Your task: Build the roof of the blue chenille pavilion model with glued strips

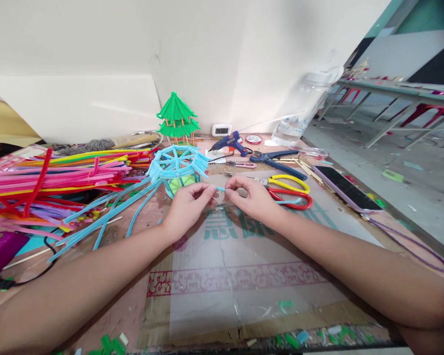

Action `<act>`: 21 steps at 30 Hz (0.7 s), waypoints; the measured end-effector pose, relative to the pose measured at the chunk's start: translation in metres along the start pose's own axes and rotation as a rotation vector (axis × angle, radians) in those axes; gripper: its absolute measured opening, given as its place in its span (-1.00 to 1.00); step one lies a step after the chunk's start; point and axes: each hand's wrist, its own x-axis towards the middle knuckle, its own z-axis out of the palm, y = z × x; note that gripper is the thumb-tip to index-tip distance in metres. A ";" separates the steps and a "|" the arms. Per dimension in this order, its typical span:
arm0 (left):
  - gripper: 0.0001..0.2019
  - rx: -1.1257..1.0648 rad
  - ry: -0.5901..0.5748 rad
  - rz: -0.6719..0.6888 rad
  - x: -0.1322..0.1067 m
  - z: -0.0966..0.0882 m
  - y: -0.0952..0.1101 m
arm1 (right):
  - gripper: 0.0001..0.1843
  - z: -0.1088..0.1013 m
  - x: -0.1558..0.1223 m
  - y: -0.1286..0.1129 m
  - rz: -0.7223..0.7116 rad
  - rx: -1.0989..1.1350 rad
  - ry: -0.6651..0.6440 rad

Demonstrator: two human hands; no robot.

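My left hand point(190, 201) and my right hand point(249, 195) meet over the middle of the table, both pinched on a short light blue pipe cleaner piece point(220, 189) held between their fingertips. Just behind my left hand stands a light blue pipe cleaner frame point(177, 166) shaped like a round roof, with a green part under it. Long light blue pipe cleaners point(107, 217) trail from it toward the left.
A pile of coloured pipe cleaners point(52, 177) fills the left. A green pagoda model point(177, 118), blue glue gun point(229, 143), blue pliers point(277, 160), yellow and red scissors point(290, 192), a phone point(346, 187) and a clear bottle point(303, 111) lie behind and right. A plastic sheet point(244, 281) covers the table.
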 end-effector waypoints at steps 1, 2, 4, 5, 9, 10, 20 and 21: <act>-0.70 0.002 0.003 0.002 0.000 0.000 0.000 | -0.96 0.000 0.000 0.000 0.000 -0.003 0.005; -0.69 0.003 0.005 0.003 0.000 0.000 0.001 | -0.96 0.000 0.000 0.001 -0.002 -0.005 0.008; -0.69 0.006 0.008 0.000 0.000 0.000 0.002 | -0.96 0.000 0.000 0.001 -0.007 -0.002 0.007; -0.69 0.008 0.008 -0.001 0.000 0.000 0.002 | -0.97 0.001 0.000 0.001 -0.009 0.002 0.004; -0.69 0.021 0.009 0.005 -0.001 0.000 0.002 | -0.96 0.002 0.000 0.001 0.003 0.017 -0.010; -0.69 0.025 0.010 0.004 -0.001 0.000 0.002 | -0.97 0.002 0.000 0.001 0.011 0.022 -0.012; -0.70 0.014 0.008 0.011 0.000 0.000 -0.002 | -0.98 0.003 0.001 0.000 0.077 0.102 -0.050; -0.69 0.012 0.008 0.008 0.000 0.000 -0.002 | -0.98 0.003 0.001 0.000 0.081 0.105 -0.056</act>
